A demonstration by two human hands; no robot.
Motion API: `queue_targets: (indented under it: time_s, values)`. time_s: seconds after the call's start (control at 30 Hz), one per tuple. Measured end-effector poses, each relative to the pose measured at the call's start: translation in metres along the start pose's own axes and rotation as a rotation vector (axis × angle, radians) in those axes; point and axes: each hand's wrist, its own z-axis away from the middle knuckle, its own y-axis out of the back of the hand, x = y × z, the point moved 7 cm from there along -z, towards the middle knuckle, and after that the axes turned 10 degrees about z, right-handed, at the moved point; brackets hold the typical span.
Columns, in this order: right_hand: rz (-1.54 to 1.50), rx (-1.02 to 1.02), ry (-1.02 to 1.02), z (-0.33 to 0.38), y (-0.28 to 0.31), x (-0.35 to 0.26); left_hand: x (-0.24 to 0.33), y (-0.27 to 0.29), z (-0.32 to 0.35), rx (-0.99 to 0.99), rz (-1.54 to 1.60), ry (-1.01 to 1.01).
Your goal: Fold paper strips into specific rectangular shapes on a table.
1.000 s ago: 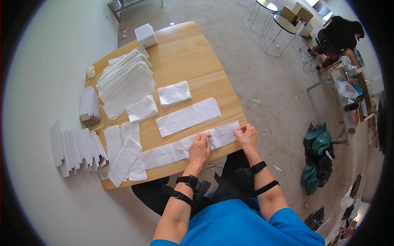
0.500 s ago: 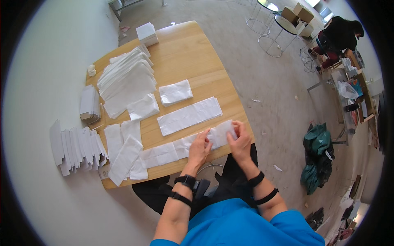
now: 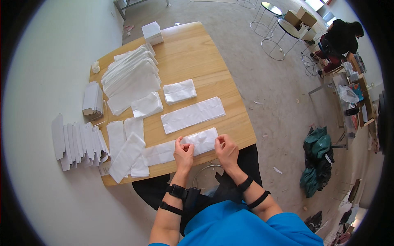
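Note:
A long strip of thin white tissue paper [image 3: 159, 153] lies along the table's near edge, its right end folded back over itself. My right hand [image 3: 227, 152] pinches this folded end at its right edge. Closed at the strip's middle, my left hand [image 3: 184, 155] has thumb and fingertips together on the paper near the loose edge of the fold. Just beyond lies a flat folded white strip [image 3: 193, 115], and behind that a shorter folded white stack [image 3: 179, 91]. Loose white strips [image 3: 128, 158] overlap at the left end of the strip under my hands.
On the wooden table [image 3: 193, 49], a fanned pile of white sheets [image 3: 131, 78] lies at the left, with a white box stack [image 3: 152, 33] behind. White cartons [image 3: 78, 141] line the left edge. A person [image 3: 338, 41] bends over a cluttered bench at right; dark green bags [image 3: 317, 160] lie on the floor.
The strip's right end has been folded over to the left. My right hand has moved left and toward me, and my left hand a little left and nearer too.

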Motion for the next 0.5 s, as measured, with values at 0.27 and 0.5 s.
queue_targets:
  time_s: [0.27, 0.5]
  values:
    - [0.058, -0.117, -0.178, -0.024, -0.022, 0.041, 0.006, 0.002, -0.003, -0.004, -0.105, -0.025]
    - [0.065, -0.148, -0.199, -0.025, -0.027, 0.046, 0.015, 0.006, -0.006, -0.004, -0.17, -0.063]
